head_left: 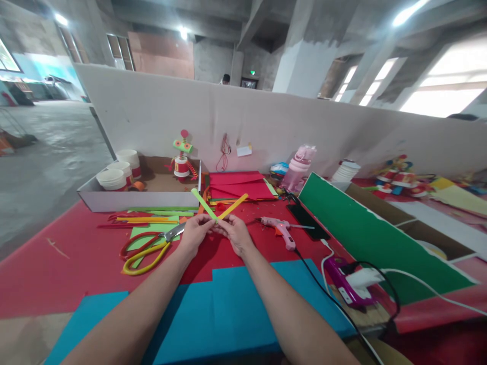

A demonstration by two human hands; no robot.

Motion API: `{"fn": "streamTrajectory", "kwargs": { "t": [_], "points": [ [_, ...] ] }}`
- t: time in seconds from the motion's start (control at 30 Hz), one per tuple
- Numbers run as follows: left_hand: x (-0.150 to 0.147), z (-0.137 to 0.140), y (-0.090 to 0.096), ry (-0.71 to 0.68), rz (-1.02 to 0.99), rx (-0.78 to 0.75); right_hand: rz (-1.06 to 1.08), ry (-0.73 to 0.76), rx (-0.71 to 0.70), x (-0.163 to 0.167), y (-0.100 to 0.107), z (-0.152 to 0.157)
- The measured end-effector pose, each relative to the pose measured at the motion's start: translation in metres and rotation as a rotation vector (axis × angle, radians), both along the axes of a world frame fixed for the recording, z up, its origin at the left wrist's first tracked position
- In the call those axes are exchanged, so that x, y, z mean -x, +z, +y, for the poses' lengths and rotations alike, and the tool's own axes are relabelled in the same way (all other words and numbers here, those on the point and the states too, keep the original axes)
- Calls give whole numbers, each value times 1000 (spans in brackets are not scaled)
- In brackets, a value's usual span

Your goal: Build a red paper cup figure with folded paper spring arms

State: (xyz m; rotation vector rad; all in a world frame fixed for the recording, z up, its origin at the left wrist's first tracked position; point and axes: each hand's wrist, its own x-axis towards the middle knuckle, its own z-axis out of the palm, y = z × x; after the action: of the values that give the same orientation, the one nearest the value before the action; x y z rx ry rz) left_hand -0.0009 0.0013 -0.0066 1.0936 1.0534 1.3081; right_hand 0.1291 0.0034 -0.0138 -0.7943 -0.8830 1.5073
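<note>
Over the red table, my left hand (198, 232) pinches the lower end of a green paper strip (204, 204). Close beside it, my right hand (235, 233) pinches the lower end of a yellow paper strip (233, 206). The two strips meet at the fingertips and spread apart upward in a V; whether they are joined there is hidden by the fingers. Left of my hands lie scissors (148, 259) with red and yellow handles, on green paper pieces. To the right, a pink glue gun (279, 229) with a glue stick in its back lies on the table.
A shallow box (140, 199) at back left holds paper cups (112, 178) and a robot-like cup figure (182, 165). Blue sheets (243, 309) lie in front. At right are a phone (307, 221), a purple power strip (348, 284) with cables, a green board (365, 238) and a pink bottle (299, 170).
</note>
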Motion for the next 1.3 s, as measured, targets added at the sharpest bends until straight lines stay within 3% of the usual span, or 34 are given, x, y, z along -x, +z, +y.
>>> {"fn": "streamTrajectory", "kwargs": {
  "t": [0.43, 0.87, 1.1, 1.3],
  "points": [
    [0, 0, 0, -17, -13, 2, -24, 27, -38, 4, 3, -3],
    [0, 2, -3, -6, 8, 5, -87, -54, -73, 4, 0, -1],
    [0, 3, -4, 2, -85, 30, 24, 29, -21, 1, 3, -2],
    [-1, 2, -2, -20, -127, 51, 68, 8, 10, 0, -1, 1]
  ]
}}
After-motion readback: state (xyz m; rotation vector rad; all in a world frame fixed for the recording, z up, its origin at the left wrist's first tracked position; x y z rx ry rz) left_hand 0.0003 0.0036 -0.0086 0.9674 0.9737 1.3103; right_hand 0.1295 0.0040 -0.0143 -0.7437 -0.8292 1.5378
